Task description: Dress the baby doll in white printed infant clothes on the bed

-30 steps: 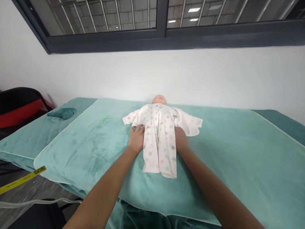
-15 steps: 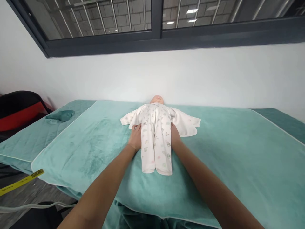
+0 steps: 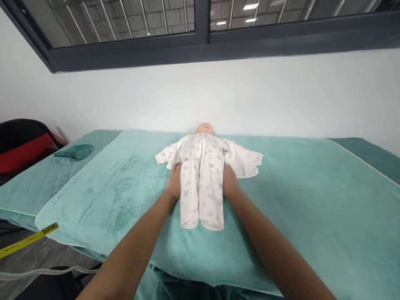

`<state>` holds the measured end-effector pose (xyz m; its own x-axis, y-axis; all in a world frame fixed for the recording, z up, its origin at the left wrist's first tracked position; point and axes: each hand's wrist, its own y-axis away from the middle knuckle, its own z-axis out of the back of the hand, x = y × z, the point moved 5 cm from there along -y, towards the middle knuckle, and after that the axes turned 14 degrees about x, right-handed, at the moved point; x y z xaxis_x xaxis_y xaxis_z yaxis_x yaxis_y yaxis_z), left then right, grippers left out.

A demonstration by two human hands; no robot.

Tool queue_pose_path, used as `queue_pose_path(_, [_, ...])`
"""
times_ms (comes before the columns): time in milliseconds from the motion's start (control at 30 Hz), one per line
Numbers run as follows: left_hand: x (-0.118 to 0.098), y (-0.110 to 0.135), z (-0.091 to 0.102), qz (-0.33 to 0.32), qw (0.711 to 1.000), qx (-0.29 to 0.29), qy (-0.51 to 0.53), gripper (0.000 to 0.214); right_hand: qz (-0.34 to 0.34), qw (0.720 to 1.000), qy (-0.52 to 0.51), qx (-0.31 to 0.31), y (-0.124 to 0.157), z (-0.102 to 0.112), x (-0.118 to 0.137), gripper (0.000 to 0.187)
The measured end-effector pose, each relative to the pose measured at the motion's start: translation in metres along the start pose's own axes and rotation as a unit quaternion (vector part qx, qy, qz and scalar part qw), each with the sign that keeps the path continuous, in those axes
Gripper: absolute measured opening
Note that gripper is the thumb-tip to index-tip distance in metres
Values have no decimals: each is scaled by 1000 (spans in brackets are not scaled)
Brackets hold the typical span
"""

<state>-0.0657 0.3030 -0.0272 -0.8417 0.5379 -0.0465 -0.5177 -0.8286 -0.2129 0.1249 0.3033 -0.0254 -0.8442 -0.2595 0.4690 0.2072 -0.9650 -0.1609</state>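
A baby doll (image 3: 204, 128) lies on its back on the green bed cover (image 3: 125, 179), its head towards the wall. A white long-sleeved baby top (image 3: 242, 160) is spread beneath and around it. Over the doll lie white baby pants (image 3: 201, 183) with small printed animals, their leg openings facing me. My left hand (image 3: 174, 181) grips the pants at their left edge, and my right hand (image 3: 229, 180) grips the opposite edge. The cloth partly hides the fingers of both hands.
A white wall and a dark-framed window (image 3: 200, 46) stand behind the bed. At the left are a small green cushion (image 3: 75, 152), a black and red seat (image 3: 28, 152), a yellow strip (image 3: 28, 241) and a pale cable (image 3: 46, 271).
The lower ends of the pants legs have lifted slightly, so the openings show rounder. Both hands stay at the sides of the pants, and the whole view has shifted a little.
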Motion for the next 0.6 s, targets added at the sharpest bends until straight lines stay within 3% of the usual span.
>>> queue_pose_path(200, [-3,2,3,-10,1000,-4,3,29,-47,999,23,-12,1,-2,-10,20])
queue_pose_path(467, [4,0,-3,4,999,19,34,29,61,997,21,49,3,0,5,17])
queue_pose_path(600, [9,-3,-9,3,998,28,52,30,75,995,-1,63,4,-3,6,22])
